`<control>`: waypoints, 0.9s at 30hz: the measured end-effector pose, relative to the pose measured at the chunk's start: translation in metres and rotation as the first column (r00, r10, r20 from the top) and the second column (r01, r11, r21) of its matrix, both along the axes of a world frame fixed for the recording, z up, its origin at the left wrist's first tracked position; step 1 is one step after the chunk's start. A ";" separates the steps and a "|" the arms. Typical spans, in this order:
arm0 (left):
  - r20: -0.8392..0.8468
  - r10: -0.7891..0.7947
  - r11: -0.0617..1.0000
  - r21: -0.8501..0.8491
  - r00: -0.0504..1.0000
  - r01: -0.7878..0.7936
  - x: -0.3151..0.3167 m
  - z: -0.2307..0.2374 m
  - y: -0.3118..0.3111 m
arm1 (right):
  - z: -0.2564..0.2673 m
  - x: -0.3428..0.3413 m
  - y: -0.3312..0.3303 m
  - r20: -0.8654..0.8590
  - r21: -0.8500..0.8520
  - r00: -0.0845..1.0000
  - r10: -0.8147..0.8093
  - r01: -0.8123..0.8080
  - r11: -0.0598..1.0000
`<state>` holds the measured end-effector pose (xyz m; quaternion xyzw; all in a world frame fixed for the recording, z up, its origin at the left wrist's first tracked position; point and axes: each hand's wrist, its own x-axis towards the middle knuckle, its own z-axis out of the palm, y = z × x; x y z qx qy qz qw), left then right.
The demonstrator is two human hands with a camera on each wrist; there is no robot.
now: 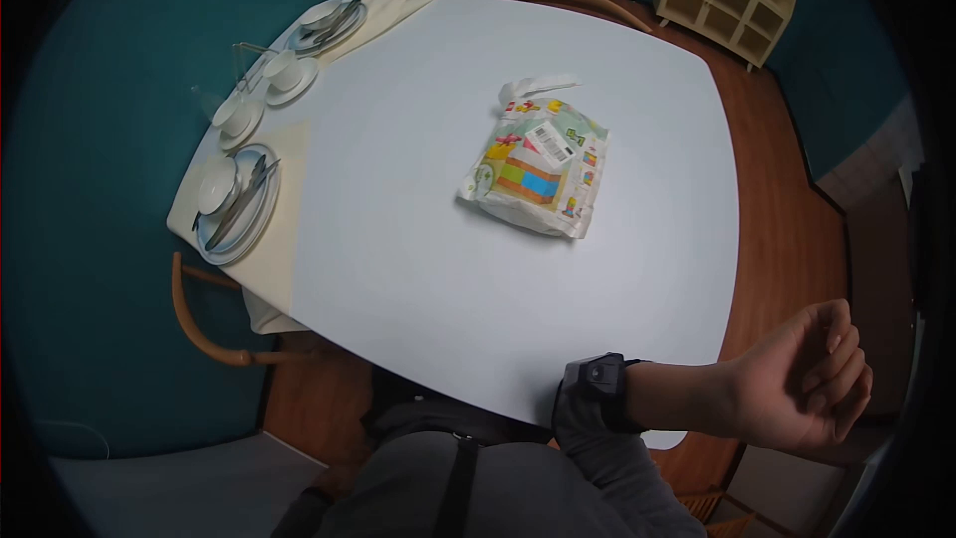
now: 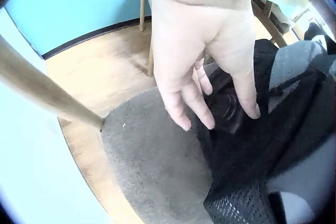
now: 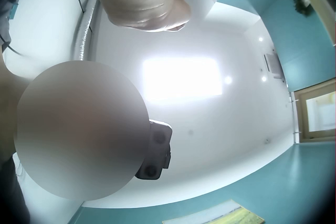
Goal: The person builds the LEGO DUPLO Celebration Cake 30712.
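A white plastic package (image 1: pixel 538 164) with colourful print and a barcode label lies on the table (image 1: pixel 398 269). My right hand (image 1: pixel 802 379) is raised past the table's right edge, fingers loosely curled around nothing; in the right wrist view only part of this hand (image 3: pixel 144 3) shows. Low beside my body, my left hand (image 2: pixel 205 50) hangs with relaxed, slightly spread fingers over the dark clothing (image 2: pixel 241 129) and the grey chair seat (image 2: pixel 152 150), holding nothing. Whether its fingertips touch the clothing I cannot tell.
Plates with cutlery (image 1: pixel 239 204), white cups (image 1: pixel 282 72) and saucers stand along the table's left side, partly on cream cloths (image 1: pixel 279 239). Wooden chairs (image 1: pixel 204 339) stand at the left and far edges. A cream cabinet (image 1: pixel 725 5) stands at the back right.
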<state>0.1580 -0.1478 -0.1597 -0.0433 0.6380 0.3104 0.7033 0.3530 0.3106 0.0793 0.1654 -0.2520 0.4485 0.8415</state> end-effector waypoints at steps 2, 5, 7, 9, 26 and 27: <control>-0.002 0.008 0.994 -0.109 1.000 -0.009 -0.003 -0.025 -0.032 | -0.001 0.003 0.002 -0.014 -0.046 1.000 0.000 -0.001 0.999; 0.003 0.003 0.981 -0.194 1.000 -0.002 -0.008 -0.054 -0.055 | -0.002 0.005 0.005 -0.018 -0.017 1.000 -0.023 0.023 1.000; 0.008 -0.008 0.976 -0.218 1.000 0.010 -0.014 -0.070 -0.060 | -0.001 0.005 0.006 -0.014 -0.048 0.999 -0.030 0.029 0.998; 0.012 -0.019 0.976 -0.215 1.000 0.021 -0.017 -0.082 -0.061 | -0.001 0.006 0.008 -0.004 -0.060 1.000 -0.026 0.026 0.998; -0.160 -0.131 0.991 0.018 0.978 0.136 -0.014 -0.043 -0.024 | 0.003 -0.003 0.008 0.073 -0.126 0.984 -0.160 0.168 0.978; -0.151 -0.130 0.991 0.011 0.980 0.133 -0.014 -0.045 -0.025 | 0.003 -0.003 0.008 0.073 -0.116 0.984 -0.165 0.173 0.978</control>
